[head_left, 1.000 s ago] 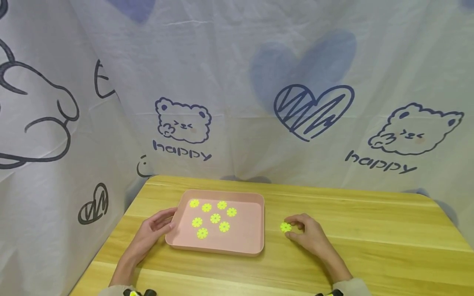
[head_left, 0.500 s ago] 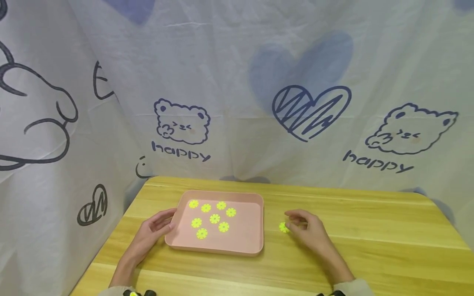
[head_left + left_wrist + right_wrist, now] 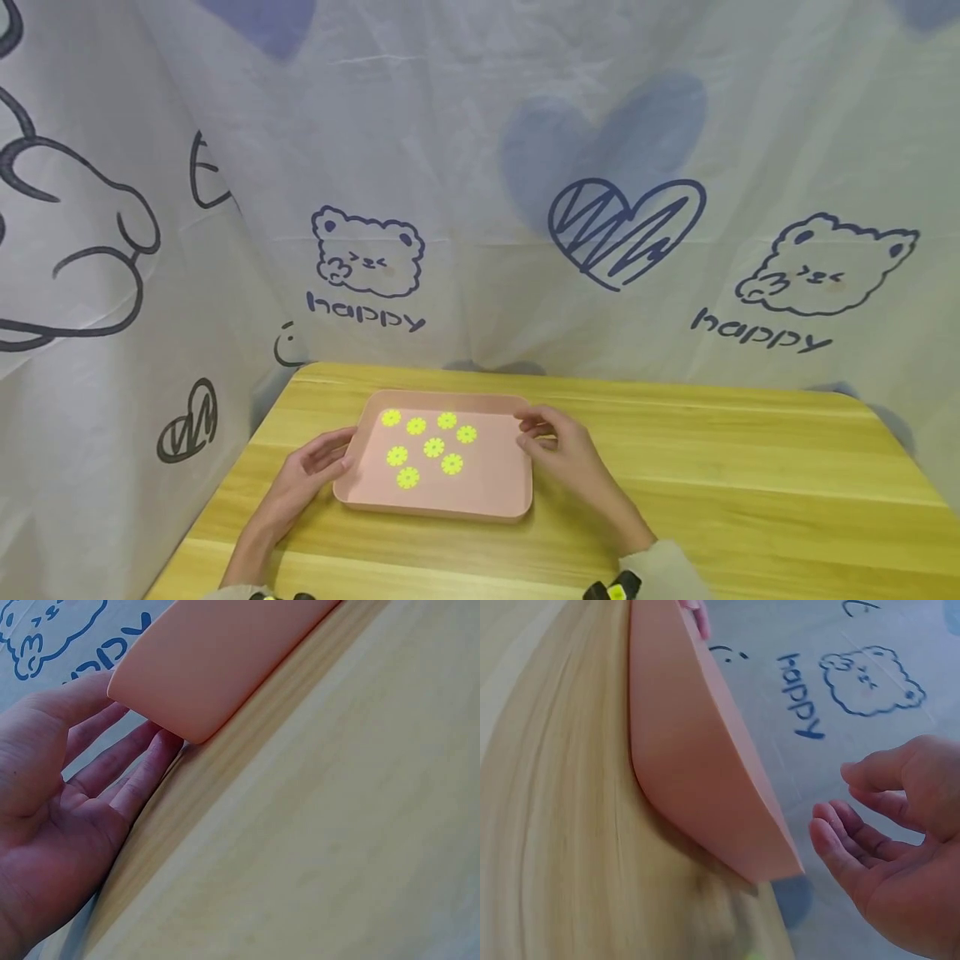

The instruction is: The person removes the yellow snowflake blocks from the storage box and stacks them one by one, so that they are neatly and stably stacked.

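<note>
A shallow pink tray (image 3: 480, 492) lies on the wooden table, with several yellow-green notched discs (image 3: 433, 447) spread flat inside it. My left hand (image 3: 300, 479) holds the tray's left side, thumb at the rim and fingers against the outer wall (image 3: 180, 682). At the opposite side, my right hand (image 3: 566, 450) reaches to the rim with loosely bent fingers and nothing between them. The right wrist view has a gap between those fingertips (image 3: 825, 836) and the tray wall. A small yellow-green blur (image 3: 754, 955) shows at that view's bottom edge.
The wooden table (image 3: 750, 475) extends right of the tray and in front of it. Behind and to the left hangs a pale cloth (image 3: 480, 325) printed with hearts, bears and the word happy, close to the table's back edge.
My right hand has let go of a loose yellow-green disc on the table and moved left to the tray's right rim. That disc's spot is now covered by the hand. My left hand stays put.
</note>
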The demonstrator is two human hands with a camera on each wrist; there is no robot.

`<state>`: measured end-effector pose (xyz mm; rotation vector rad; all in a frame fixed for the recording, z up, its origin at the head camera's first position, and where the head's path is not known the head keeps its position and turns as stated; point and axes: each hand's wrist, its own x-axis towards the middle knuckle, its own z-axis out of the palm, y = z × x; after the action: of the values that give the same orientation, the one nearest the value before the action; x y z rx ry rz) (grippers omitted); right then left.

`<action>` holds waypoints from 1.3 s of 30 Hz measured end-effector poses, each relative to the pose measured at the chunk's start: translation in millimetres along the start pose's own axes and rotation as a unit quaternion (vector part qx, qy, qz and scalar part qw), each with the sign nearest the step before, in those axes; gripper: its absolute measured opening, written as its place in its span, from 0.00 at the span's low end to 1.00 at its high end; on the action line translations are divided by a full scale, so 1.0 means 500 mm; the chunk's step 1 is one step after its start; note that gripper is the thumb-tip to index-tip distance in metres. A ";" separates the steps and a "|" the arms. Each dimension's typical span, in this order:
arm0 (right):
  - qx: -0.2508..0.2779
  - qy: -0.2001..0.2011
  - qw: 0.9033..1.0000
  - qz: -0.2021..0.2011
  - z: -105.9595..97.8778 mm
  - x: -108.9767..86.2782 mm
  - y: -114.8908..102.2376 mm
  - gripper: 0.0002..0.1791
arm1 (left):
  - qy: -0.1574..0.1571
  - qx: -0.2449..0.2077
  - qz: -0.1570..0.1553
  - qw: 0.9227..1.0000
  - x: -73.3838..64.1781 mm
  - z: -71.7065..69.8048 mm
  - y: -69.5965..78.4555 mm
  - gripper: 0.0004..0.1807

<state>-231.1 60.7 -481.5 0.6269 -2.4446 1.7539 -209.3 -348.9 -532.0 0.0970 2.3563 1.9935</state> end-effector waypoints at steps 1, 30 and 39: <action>-0.001 -0.005 1.000 0.001 0.008 0.005 -0.001 0.15 | 0.001 0.001 0.000 1.000 -0.001 0.001 0.000 0.31; -0.158 -0.040 0.985 0.058 0.159 0.101 0.035 0.17 | -0.006 -0.005 0.009 1.000 -0.003 -0.001 -0.002 0.31; -0.178 -0.036 0.982 0.060 0.171 0.106 0.044 0.13 | -0.005 -0.010 -0.001 1.000 0.000 -0.006 -0.009 0.30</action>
<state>-272.5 -27.3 -515.8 0.5212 -2.7998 1.2935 -209.6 -352.5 -535.7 0.1035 2.3279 2.0115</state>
